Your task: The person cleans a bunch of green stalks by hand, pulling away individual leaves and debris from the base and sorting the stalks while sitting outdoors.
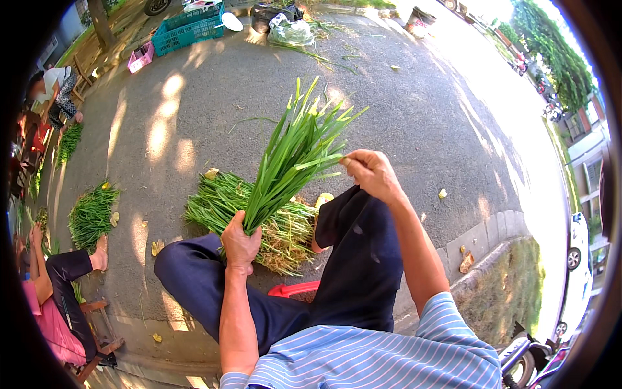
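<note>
My left hand (241, 242) is closed round the lower ends of a bunch of garlic chives (288, 152), long flat green leaves that fan upward and to the right. At the bunch's right side, my right hand (374, 174) pinches the tip of one leaf between thumb and fingers. Below the bunch, a pile of chives (223, 201) lies on the pavement between my legs. Its nearer part is a tangle of brownish, straw-like ends (285, 249). The bunch hides some of the pile.
A red plastic object (295, 288) lies under my legs. More chive heaps (92, 214) sit at the left near two seated people. A teal crate (188, 31), a pink basket (140, 58) and a plastic bag (291, 31) stand at the far side. A kerb (479, 253) runs along the right.
</note>
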{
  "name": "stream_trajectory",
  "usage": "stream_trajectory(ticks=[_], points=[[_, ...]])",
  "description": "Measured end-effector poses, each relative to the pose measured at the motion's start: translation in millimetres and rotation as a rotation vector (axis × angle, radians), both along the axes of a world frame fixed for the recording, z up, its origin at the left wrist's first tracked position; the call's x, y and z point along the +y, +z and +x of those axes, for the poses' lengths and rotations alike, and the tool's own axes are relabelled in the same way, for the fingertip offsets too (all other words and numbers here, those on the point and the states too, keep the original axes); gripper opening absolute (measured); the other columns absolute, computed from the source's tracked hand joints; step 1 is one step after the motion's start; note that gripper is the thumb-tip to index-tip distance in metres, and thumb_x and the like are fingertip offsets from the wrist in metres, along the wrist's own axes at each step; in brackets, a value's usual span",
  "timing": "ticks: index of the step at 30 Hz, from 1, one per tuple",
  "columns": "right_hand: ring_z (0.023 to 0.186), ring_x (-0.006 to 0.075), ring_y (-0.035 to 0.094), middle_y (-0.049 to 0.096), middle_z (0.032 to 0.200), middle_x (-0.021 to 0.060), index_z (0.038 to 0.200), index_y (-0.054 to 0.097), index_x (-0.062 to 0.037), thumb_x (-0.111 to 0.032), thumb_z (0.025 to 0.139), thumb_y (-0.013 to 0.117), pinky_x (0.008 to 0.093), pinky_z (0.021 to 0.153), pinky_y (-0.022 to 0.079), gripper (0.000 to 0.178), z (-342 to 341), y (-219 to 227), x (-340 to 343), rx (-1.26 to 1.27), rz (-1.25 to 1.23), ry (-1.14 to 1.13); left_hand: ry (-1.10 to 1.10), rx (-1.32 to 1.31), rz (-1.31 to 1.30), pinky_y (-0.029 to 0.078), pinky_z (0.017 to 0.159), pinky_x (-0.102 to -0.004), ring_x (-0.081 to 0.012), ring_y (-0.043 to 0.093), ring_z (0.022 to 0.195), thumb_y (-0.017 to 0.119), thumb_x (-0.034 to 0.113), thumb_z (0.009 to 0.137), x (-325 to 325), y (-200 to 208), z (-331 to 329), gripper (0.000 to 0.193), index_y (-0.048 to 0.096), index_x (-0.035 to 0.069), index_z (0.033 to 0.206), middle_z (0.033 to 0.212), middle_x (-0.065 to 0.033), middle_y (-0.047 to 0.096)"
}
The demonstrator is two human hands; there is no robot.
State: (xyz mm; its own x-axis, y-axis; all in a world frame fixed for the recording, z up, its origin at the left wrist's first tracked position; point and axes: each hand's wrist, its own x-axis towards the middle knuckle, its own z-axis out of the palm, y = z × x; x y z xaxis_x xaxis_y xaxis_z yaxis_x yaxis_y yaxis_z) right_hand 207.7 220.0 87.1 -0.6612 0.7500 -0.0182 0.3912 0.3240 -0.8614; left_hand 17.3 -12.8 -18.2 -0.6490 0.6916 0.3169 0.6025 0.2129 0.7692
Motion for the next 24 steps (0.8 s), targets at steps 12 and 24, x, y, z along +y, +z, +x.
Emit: stream_trajectory(ticks=[12, 24], points=[[0.047, 0.0064, 0.047, 0.055, 0.063, 0.001, 0.086, 0.065, 0.0012, -0.014, 0.088, 0.055, 0.0223, 0.042, 0.038, 0.019, -0.6, 38.6, 10.4, 0.38, -0.165, -0.267, -0.041, 0.082, -0.024, 0.049, 0.068, -0.0426, -0.0371, 0.061, 0.079, 0.066, 0.005, 0.069, 2.2, -2.9, 3.6, 0.029, 0.057, 0.005, 0.096, 0.084, -0.0148, 0.063], [0.06, 0.0092, 0.059, 0.064, 0.074, 0.0042, 0.098, 0.068, 0.0, -0.01, 0.088, 0.062, 0.0219, 0.05, 0.049, 0.015, 39.2, 33.0, 1.4, 0.586, -0.2, -0.318, 0.075, 0.283, 0.027, 0.047, 0.078, -0.0438, -0.037, 0.059, 0.086, 0.06, 0.003, 0.07, 8.8, -5.4, -6.2, 0.03, 0.058, 0.005, 0.1, 0.091, -0.0153, 0.061]])
